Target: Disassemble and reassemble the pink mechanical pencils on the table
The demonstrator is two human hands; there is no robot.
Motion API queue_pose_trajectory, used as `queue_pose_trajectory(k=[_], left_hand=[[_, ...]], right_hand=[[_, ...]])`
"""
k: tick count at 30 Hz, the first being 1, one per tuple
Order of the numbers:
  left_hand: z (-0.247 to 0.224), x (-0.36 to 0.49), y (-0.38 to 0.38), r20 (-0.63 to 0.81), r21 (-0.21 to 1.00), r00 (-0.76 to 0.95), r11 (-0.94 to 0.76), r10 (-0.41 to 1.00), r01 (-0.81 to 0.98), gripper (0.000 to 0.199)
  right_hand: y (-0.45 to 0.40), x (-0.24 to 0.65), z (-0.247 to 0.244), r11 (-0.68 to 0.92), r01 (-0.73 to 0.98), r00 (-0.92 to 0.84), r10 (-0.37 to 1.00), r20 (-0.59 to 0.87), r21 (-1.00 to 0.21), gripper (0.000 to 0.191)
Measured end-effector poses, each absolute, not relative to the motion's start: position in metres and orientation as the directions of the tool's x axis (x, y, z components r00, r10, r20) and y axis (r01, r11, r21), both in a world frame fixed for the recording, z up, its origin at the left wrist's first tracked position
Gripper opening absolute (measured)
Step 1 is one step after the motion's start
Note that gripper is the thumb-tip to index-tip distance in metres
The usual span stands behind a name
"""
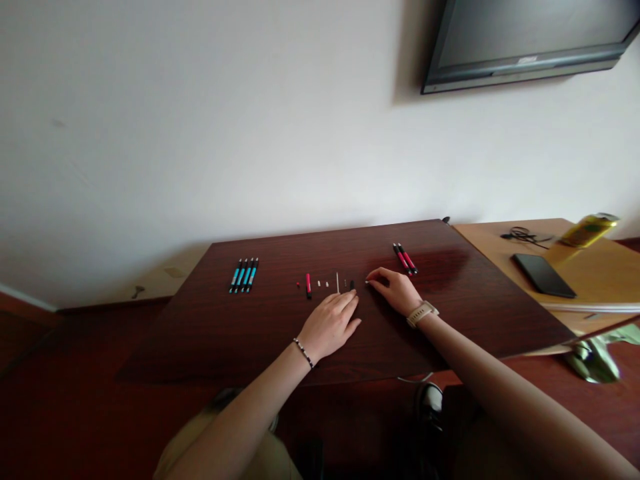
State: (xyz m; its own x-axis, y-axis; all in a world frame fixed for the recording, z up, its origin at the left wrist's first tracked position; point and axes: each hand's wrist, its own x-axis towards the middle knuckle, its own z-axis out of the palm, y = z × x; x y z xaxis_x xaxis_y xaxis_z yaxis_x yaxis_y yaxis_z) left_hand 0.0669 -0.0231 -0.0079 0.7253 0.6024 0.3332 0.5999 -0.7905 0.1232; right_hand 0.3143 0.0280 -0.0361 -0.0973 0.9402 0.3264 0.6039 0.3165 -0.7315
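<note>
My left hand (329, 325) lies on the dark table with its fingers stretched out, the tips by a small black pen part (352, 285). To the right, my right hand (396, 292) has thumb and forefinger closed at a tiny white piece (367, 282) on or just above the tabletop. Pen parts lie in a row: a red bit (298, 285), a pink and black barrel (309, 287), two small white pieces (323, 284), a thin refill (337, 281) and tiny bits (345, 283) that look like springs or screws.
Several blue pens (243, 275) lie side by side at the left. Two pink pens (405, 259) lie behind my right hand. On the lighter side table (600, 273) are a phone (544, 275), a black cable (525, 235) and a yellow can (589, 230). A television (530, 40) hangs above.
</note>
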Motion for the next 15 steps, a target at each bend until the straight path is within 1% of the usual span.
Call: queue_pose_trajectory(k=[8,15], left_hand=[[-0.009,0.064,-0.024,0.317,0.103,0.748,-0.805,0.584,0.585,0.046],[-0.008,0.075,-0.021,0.321,0.083,0.785,-0.841,0.530,0.534,0.041]], right_hand=[[0.037,0.309,-0.037,0.373,0.621,-0.144,0.919,0.367,-0.689,0.017],[0.044,0.306,-0.036,0.343,0.617,-0.145,0.934,0.327,-0.708,0.016]])
